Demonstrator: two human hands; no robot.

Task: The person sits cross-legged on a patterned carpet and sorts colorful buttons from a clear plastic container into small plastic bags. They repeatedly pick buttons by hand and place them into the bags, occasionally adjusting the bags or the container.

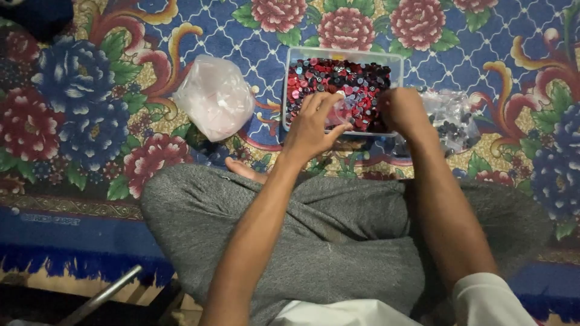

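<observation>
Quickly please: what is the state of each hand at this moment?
Left hand: fingers pinched on a small clear bag over the clear box.
Right hand: closed at the box; contents cannot be told.

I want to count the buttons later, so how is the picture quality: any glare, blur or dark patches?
Head view: dim, warm light; the clear tray of red and black pieces is soft, single pieces hard to separate. Mild sheen on the pale plastic bag. Left hand and right hand slightly blurred. Bottom-left corner falls into shadow.

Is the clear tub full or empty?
Nearly full: the tub holds red, black and blue buttons heaped almost to its rim.
</observation>
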